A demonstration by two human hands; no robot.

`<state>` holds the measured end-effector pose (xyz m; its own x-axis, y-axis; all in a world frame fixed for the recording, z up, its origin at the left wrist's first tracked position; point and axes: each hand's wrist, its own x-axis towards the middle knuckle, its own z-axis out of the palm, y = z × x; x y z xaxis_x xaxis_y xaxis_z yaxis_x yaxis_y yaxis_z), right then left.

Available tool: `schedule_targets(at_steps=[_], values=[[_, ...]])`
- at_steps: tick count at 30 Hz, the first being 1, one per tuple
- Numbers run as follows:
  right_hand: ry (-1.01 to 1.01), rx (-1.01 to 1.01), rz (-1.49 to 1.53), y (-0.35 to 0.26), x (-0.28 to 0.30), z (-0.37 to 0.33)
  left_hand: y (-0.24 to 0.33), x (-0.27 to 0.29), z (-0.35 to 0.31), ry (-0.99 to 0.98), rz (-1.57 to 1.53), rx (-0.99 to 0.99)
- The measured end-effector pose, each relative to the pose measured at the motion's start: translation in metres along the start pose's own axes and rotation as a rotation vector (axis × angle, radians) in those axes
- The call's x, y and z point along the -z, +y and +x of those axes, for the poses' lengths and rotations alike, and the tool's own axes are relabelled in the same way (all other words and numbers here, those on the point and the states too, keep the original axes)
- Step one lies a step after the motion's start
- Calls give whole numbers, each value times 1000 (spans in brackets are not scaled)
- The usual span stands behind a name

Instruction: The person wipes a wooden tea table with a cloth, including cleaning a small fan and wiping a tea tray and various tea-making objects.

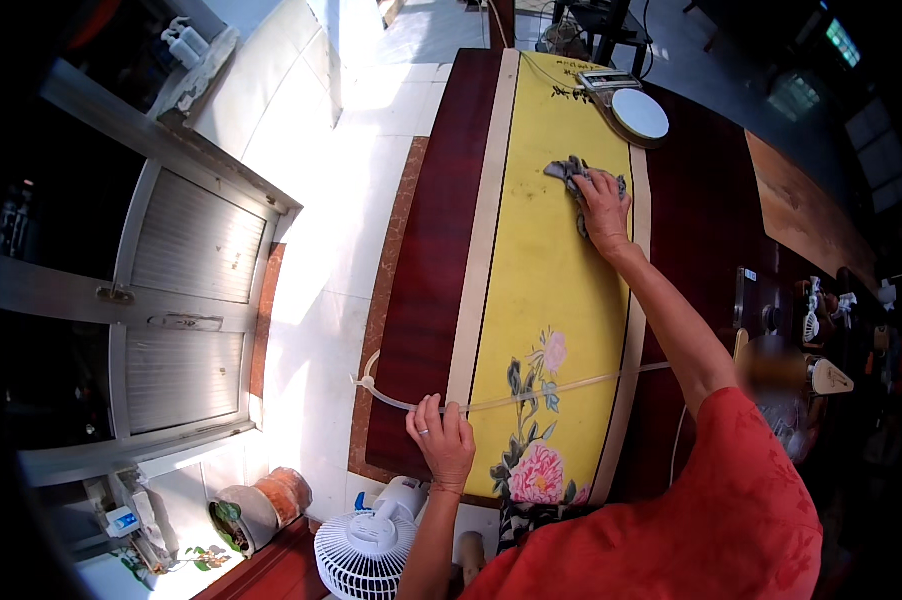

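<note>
My right hand [605, 208] presses a bunched grey cloth [568, 172] onto the yellow table runner [551, 270], in its far half. The runner has beige borders and pink peonies painted at its near end. My left hand [441, 440] is at the table's left side, its fingers curled over a pale, translucent tube [511, 401]. This tube crosses the runner from the left edge toward the right, passing over the painted flowers. Its left end [368, 382] bends beyond the table edge. The underside of my left fingers is hidden.
A scale with a round white plate [639, 115] stands at the far right of the runner on the dark red table [441, 220]. A white fan [366, 545] is below my left hand. Small items [813, 310] crowd the right side. Grey doors [196, 235] line the left.
</note>
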<state>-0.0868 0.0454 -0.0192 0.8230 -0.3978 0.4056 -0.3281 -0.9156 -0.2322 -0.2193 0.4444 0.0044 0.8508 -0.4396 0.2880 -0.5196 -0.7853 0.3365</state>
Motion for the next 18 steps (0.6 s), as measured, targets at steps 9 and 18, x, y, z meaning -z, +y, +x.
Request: schedule_targets(at_steps=[9, 18], values=[[-90, 241, 317, -159, -74, 71, -2, -1, -2, -25, 8, 4], [-422, 677, 336, -141, -3, -24, -4, -2, -7, 26, -4, 7]])
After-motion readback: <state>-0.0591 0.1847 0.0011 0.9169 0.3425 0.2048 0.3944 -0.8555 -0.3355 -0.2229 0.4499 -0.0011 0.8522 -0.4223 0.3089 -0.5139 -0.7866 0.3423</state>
